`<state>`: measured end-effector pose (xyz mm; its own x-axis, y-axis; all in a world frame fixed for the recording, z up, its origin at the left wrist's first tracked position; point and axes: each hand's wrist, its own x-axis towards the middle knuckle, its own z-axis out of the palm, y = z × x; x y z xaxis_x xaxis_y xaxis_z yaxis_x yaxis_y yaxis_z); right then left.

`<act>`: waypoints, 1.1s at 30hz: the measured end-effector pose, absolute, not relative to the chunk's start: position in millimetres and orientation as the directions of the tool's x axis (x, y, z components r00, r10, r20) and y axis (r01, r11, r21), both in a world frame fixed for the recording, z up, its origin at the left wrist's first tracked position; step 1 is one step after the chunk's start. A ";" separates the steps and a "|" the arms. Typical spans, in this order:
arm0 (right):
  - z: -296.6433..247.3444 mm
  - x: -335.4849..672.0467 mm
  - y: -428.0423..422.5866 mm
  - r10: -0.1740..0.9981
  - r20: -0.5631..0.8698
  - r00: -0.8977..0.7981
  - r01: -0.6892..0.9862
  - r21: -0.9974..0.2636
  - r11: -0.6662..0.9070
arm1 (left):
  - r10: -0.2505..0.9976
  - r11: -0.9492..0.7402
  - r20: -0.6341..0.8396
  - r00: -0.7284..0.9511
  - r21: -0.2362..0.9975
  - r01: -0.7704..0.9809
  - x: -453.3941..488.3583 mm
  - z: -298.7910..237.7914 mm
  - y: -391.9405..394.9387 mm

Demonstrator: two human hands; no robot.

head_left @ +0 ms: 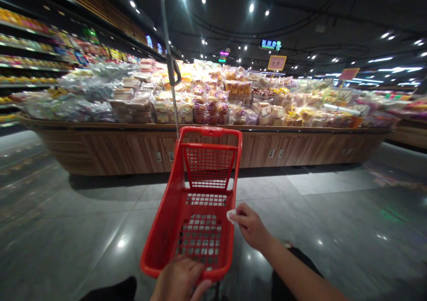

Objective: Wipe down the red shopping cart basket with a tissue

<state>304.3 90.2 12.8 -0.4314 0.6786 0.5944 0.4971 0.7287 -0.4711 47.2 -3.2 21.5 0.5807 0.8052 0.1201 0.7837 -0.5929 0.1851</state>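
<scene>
A red plastic shopping cart (230, 247) stands in front of me, its grid-bottomed basket holding nothing that I can see. My left hand (182, 274) grips the near rim of the cart, fingers over the edge and thumb to the right. At the cart's right rim, my right hand (249, 225) pinches a small white tissue-like piece (231, 216). The white piece is by the rim; whether it touches the plastic I cannot tell.
A long wood-panelled display stand (260, 149) piled with bagged goods (213, 100) runs across beyond the cart. A thin metal pole (166, 29) rises at the cart's far left corner. Stocked shelves (26, 56) line the left. Grey tiled floor (110, 221) surrounds the cart.
</scene>
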 end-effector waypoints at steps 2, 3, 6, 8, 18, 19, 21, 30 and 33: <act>12.3 302.7 89.3 0.683 0.607 -0.407 0.495 -0.483 0.723 | 0.843 -0.533 0.056 0.535 0.220 0.817 51.1 27.4 -4.7; 12.1 301.7 92.6 0.688 0.624 -0.370 0.501 -0.490 0.714 | 0.869 -0.487 0.032 0.494 0.232 0.842 56.2 30.8 -4.9; 11.0 295.8 105.1 0.707 0.657 -0.261 0.532 -0.513 0.674 | 0.945 -0.317 0.000 0.328 0.259 0.912 81.7 40.3 -1.1; 8.9 289.7 103.9 0.725 0.650 -0.229 0.529 -0.541 0.653 | 0.972 -0.227 0.001 0.236 0.286 0.931 102.7 44.0 6.0; 3.8 284.0 79.7 0.722 0.621 -0.306 0.494 -0.544 0.678 | 0.975 -0.186 -0.077 0.208 0.229 0.956 145.3 30.3 23.1; 7.1 286.3 90.8 0.717 0.628 -0.302 0.520 -0.521 0.677 | 0.976 -0.182 -0.081 0.204 0.224 0.957 145.2 29.5 21.6; 14.3 290.4 114.4 0.709 0.652 -0.267 0.578 -0.481 0.659 | 0.976 -0.174 -0.090 0.197 0.217 0.961 145.4 28.9 19.4; 13.2 285.3 85.1 0.697 0.633 -0.337 0.565 -0.457 0.687 | 0.968 -0.167 -0.150 0.203 0.227 0.960 138.1 26.6 14.5; 17.1 287.1 86.8 0.689 0.609 -0.393 0.583 -0.414 0.699 | 0.968 -0.168 -0.149 0.200 0.207 0.964 132.3 29.7 10.1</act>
<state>287.1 86.8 17.1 -0.3931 0.6890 0.6089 0.5835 0.6987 -0.4139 132.3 10.1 29.7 0.2004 0.9683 -0.1494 0.9639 -0.1675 0.2070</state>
